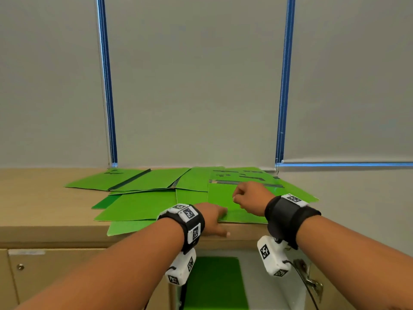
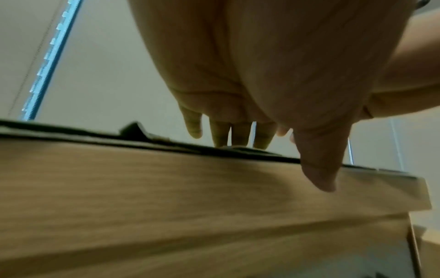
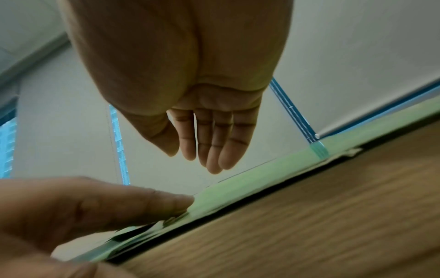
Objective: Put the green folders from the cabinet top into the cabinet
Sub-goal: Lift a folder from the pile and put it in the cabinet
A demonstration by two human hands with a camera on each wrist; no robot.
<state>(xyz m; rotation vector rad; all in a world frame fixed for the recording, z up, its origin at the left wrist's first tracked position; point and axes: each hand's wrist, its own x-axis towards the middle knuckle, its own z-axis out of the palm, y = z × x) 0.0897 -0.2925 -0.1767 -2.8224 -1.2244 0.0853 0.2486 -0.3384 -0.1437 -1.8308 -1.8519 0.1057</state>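
Several green folders (image 1: 143,204) lie overlapping on the wooden cabinet top (image 1: 33,198). My left hand (image 1: 220,222) is at the front edge of the right-hand folder (image 1: 220,195). Its fingers (image 2: 240,135) lie straight on that folder, and the thumb (image 2: 319,169) hangs over the cabinet's front edge (image 2: 166,178). Just above the same folder (image 3: 262,180) hovers my right hand (image 3: 204,150), fingers relaxed, holding nothing. A left-hand fingertip (image 3: 166,202) touches the folder's edge in the right wrist view. Below, a green folder (image 1: 214,283) lies inside the open cabinet.
Grey roller blinds (image 1: 196,86) with blue gaps hang behind the cabinet top. The open cabinet door with its metal hinge (image 1: 309,280) is at lower right. A closed door with a small knob (image 1: 20,266) is at lower left.
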